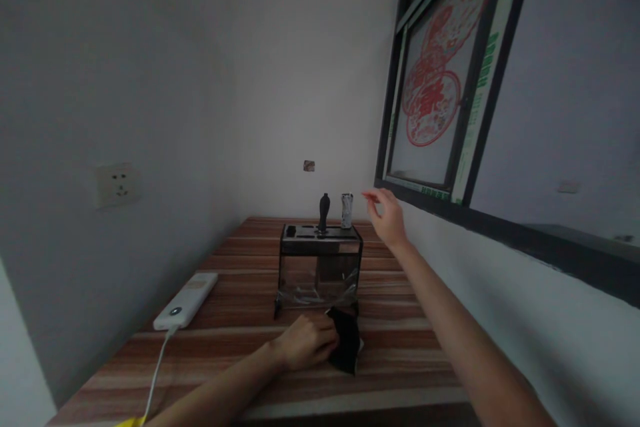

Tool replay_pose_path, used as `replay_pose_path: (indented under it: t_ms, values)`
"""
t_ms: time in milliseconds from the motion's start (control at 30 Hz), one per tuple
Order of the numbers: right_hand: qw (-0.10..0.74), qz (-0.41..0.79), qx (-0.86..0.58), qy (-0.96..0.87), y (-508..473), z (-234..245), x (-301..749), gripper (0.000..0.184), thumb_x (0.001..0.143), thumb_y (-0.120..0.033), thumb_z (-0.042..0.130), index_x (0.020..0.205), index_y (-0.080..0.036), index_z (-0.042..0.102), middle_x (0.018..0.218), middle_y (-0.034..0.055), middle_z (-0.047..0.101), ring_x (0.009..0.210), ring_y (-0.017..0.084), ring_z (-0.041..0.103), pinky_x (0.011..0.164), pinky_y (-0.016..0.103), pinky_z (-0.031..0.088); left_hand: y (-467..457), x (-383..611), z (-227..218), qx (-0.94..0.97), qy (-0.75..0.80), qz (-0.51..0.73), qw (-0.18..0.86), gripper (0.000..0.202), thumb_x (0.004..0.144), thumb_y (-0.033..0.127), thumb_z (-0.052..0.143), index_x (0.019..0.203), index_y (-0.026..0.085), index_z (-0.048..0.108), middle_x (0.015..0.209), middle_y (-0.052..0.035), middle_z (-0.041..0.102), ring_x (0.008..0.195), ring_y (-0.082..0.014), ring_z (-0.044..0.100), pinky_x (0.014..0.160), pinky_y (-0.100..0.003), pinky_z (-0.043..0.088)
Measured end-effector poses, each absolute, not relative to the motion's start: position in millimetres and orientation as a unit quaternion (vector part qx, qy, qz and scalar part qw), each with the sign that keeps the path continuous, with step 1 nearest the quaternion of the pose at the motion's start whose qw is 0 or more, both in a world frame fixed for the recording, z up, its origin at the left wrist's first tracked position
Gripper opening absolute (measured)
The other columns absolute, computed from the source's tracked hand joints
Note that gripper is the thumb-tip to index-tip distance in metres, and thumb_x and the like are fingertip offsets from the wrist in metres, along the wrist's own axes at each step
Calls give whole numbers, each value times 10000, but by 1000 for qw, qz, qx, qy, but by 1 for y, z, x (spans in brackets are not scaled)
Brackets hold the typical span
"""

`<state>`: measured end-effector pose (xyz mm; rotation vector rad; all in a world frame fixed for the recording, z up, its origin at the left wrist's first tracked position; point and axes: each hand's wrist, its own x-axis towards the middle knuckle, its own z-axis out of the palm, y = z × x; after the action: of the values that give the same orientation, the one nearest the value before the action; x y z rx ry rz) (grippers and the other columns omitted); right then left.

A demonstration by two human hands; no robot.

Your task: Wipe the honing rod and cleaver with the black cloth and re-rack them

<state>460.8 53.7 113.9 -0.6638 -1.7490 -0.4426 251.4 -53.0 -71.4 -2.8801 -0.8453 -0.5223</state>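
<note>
Left hand [306, 341] has fingers gripping the black cloth [346, 341] before the black-framed box [320, 247]; right hand [387, 213] hovers near the silver object [347, 211], fingers curled, whether fingertips meet I can't tell!

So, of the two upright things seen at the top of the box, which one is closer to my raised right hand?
The silvery one. It is on the right; the black handle-shaped one stands left of it, farther from your right hand.
</note>
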Motion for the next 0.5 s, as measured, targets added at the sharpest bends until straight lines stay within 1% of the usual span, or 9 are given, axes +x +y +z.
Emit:
replay_pose_path:
  t_ms: [33,133,200,267,333,400,500]
  values:
    - [492,-251,-285,-784,56,129,458,265,846,-96,431,1021,-170,615,994,98,629,980,226,550,857,369,435,-53,252,-72,-944,-277,-172,43,106,892,215,478,867,202,579,873,-12,645,795,-141,603,678,-218,422]
    - [262,-395,-251,-844,64,159,452,350,822,-25,438,1091,-183,598,1133,107,600,1073,250,495,837,372,406,-52,253,-73,-943,-279,-179,30,89,884,201,486,871,200,574,882,-10,639,806,-138,594,694,-214,420]
    - [156,-456,-214,-850,70,168,450,362,829,-26,460,1125,-200,575,1200,101,574,1106,253,471,799,352,394,-52,253,-74,-941,-284,-181,22,82,880,195,492,877,204,573,890,-8,637,812,-138,589,695,-210,420]
    - [81,-497,-172,-847,75,171,446,329,837,-45,490,1111,-208,570,1206,92,572,1110,244,464,778,335,378,-52,253,-74,-939,-292,-181,12,87,884,196,489,884,211,575,901,-7,637,815,-136,589,695,-207,421]
    - [23,-520,-121,-845,80,172,441,255,850,-77,512,1058,-205,585,1181,85,588,1093,232,470,782,335,364,-52,253,-75,-937,-299,-181,8,93,888,201,483,883,215,575,899,-7,636,820,-139,592,701,-209,423]
    - [-19,-531,-78,-844,83,171,434,189,866,-110,519,1011,-201,600,1160,83,603,1082,224,472,795,341,352,-52,253,-76,-936,-302,-182,8,93,886,196,483,879,216,574,894,-5,634,823,-140,595,709,-211,425]
    - [-54,-534,-60,-841,87,170,425,133,864,-142,543,950,-206,621,1116,76,630,1065,220,473,774,335,344,-52,254,-77,-934,-306,-184,8,97,886,195,480,869,215,573,899,-4,634,820,-140,594,708,-213,426]
